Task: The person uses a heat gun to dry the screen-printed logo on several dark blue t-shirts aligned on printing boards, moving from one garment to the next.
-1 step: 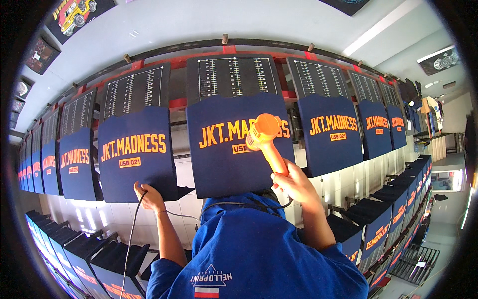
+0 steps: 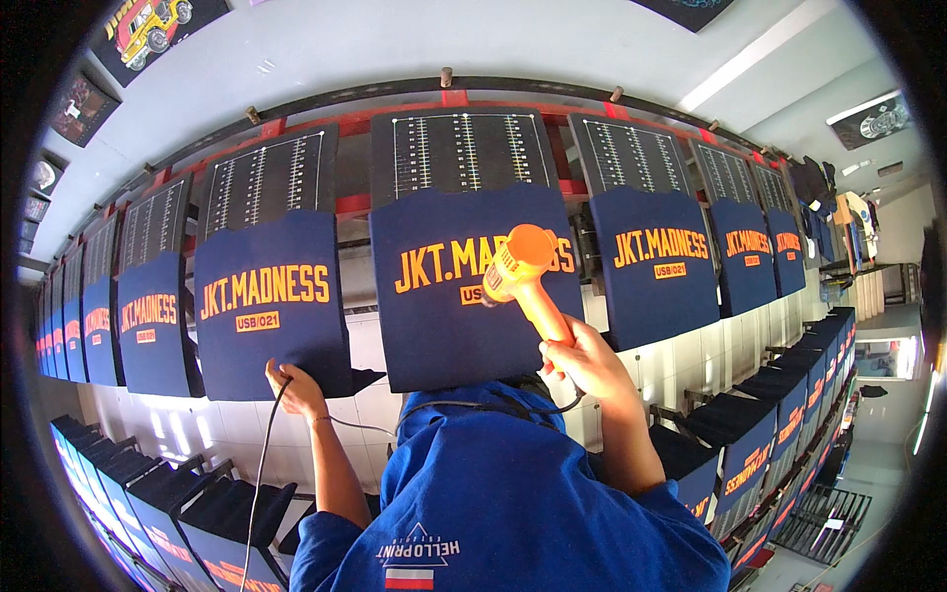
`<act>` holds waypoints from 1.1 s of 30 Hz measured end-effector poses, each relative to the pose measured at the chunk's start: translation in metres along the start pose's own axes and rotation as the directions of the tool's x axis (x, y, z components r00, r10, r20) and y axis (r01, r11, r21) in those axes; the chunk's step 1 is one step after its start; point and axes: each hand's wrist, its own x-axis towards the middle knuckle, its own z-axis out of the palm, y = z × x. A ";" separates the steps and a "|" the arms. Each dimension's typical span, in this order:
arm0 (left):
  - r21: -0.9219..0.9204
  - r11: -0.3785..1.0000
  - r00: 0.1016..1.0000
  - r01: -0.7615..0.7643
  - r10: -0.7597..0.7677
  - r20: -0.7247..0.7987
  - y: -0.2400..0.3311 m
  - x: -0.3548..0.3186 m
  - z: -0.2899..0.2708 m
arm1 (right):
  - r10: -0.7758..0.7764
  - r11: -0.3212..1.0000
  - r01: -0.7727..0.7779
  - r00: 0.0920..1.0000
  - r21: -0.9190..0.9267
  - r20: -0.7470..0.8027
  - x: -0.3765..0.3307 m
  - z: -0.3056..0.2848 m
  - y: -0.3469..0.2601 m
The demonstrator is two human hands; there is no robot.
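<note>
My right hand (image 2: 584, 357) is wrapped round the handle of an orange hair dryer (image 2: 534, 259). The dryer hangs over the printed navy shirt (image 2: 444, 345) in front of me, hiding part of its orange lettering, with its dark nozzle end toward the print. To the left, my left hand (image 2: 299, 393) pinches a thin dark cable (image 2: 264, 444) close to the lower edge of a neighbouring navy shirt (image 2: 266, 350). The cable hangs down from those fingers, and another stretch runs across in front of my body toward my right hand.
Black boards (image 2: 469, 148) with white ruled scales stand in a long row on a red and black frame, each bearing a printed navy shirt. Behind me runs a second row of boards with shirts (image 2: 745, 464). Framed pictures (image 2: 868, 120) hang on the walls.
The hair dryer has tilted and shifted slightly in my right hand, so its dark nozzle end shows more. My left hand and the shirts stay in place.
</note>
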 end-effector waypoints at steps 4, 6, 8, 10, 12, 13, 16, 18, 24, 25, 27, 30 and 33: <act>0.006 1.000 1.000 -0.018 0.018 -0.008 -0.010 0.002 0.007 | -0.044 0.998 0.043 0.999 -0.052 -0.005 0.000 0.011 -0.001; 0.007 0.999 0.999 -0.034 0.034 -0.025 -0.012 0.003 0.008 | -0.041 0.999 0.041 0.998 0.008 0.057 0.003 0.007 -0.003; -0.006 0.999 0.997 -0.054 0.053 -0.049 -0.006 0.001 0.007 | 0.023 1.000 -0.023 0.998 -0.002 0.066 0.006 0.002 0.000; -0.001 0.997 0.995 -0.075 0.075 -0.061 -0.010 0.002 0.009 | -0.009 1.000 0.008 0.997 0.011 0.075 0.007 0.006 -0.001; -0.001 0.997 0.995 -0.083 0.083 -0.061 -0.012 0.003 0.010 | -0.057 0.998 0.058 0.994 -0.006 0.098 0.007 0.011 -0.007; -0.005 0.997 0.995 -0.080 0.080 -0.054 -0.011 0.003 0.009 | -0.041 0.999 0.043 0.994 -0.018 0.098 0.007 0.012 -0.009; -0.002 0.998 0.996 -0.068 0.068 -0.053 -0.009 0.002 0.008 | -0.078 0.994 0.084 0.994 -0.069 0.074 0.007 0.020 -0.010; -0.005 0.998 0.997 -0.056 0.056 -0.055 -0.009 0.002 0.008 | -0.060 0.996 0.066 0.993 -0.059 0.101 0.007 0.020 -0.015; 0.002 0.998 0.995 -0.055 0.055 -0.087 -0.014 0.002 0.009 | -0.072 0.985 0.091 0.989 -0.149 0.128 0.010 0.024 -0.005; 0.018 1.000 1.000 0.023 -0.023 0.021 0.000 0.001 0.000 | -0.058 0.990 0.076 0.987 -0.118 0.151 0.011 0.020 -0.006; -0.004 1.000 1.000 0.016 -0.016 -0.006 -0.007 0.002 0.004 | -0.058 0.993 0.069 0.991 -0.095 0.117 0.009 0.022 -0.008; 0.018 0.999 0.999 0.033 -0.032 -0.010 0.002 0.000 -0.003 | -0.094 0.963 0.112 0.992 -0.247 0.083 0.002 0.025 -0.015; 0.001 1.000 0.998 -0.030 0.030 -0.059 -0.002 0.002 0.002 | -0.102 0.986 0.117 0.987 -0.120 0.125 0.019 0.022 0.007</act>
